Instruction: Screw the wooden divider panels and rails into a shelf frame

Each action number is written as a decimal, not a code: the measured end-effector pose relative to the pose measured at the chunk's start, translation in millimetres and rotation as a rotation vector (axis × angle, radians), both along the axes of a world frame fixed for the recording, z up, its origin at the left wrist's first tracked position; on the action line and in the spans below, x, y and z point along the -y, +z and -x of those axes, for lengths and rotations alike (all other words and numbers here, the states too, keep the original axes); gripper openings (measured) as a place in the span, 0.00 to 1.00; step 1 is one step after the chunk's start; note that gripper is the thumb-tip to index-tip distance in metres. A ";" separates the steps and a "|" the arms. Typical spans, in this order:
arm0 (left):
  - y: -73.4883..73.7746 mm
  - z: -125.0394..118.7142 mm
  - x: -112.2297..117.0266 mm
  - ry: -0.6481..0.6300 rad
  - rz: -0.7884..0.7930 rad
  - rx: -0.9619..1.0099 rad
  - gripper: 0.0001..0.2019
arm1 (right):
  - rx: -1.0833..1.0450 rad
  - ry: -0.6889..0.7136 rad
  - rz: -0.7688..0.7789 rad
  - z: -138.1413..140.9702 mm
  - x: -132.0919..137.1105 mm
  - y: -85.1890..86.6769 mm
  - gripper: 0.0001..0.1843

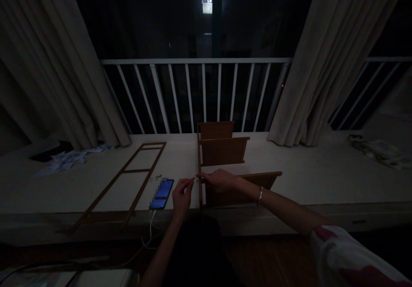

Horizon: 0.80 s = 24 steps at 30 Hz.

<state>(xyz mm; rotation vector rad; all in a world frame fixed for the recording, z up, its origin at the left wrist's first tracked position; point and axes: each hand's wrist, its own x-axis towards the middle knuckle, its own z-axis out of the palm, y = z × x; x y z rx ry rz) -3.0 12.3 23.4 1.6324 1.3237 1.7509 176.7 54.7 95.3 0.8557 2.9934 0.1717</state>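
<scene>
In the head view, a brown wooden rack point(224, 152) with several panels standing off one long side rail lies on the pale window ledge. My left hand point(182, 196) is closed in a pinch just left of that rail. At its fingertips is a small shiny metal piece point(195, 180), too small to name surely. My right hand point(220, 179) reaches across the nearest panel, its fingers closed at the rail beside the metal piece. Their exact grip is dark and partly hidden. A ladder-like wooden frame point(136, 170) lies to the left.
A lit phone point(162, 194) lies near my left hand, its white cable point(150, 231) hanging off the ledge. Small bits point(158, 176) lie beyond the phone. White railings point(203, 92) and curtains point(299, 85) stand behind. Crumpled cloth or papers point(69, 158) lie far left.
</scene>
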 end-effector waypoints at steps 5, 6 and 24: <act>1.9 -1.6 -9.0 -0.027 0.022 0.038 0.11 | 0.013 -0.032 0.031 1.5 5.3 7.4 0.38; 1.2 -1.9 -10.7 -0.030 0.040 0.057 0.11 | 0.017 -0.042 0.044 1.7 6.4 8.8 0.37; -2.0 -5.6 -16.2 -0.093 0.177 0.274 0.16 | 0.012 -0.016 0.001 1.0 -1.8 -1.8 0.38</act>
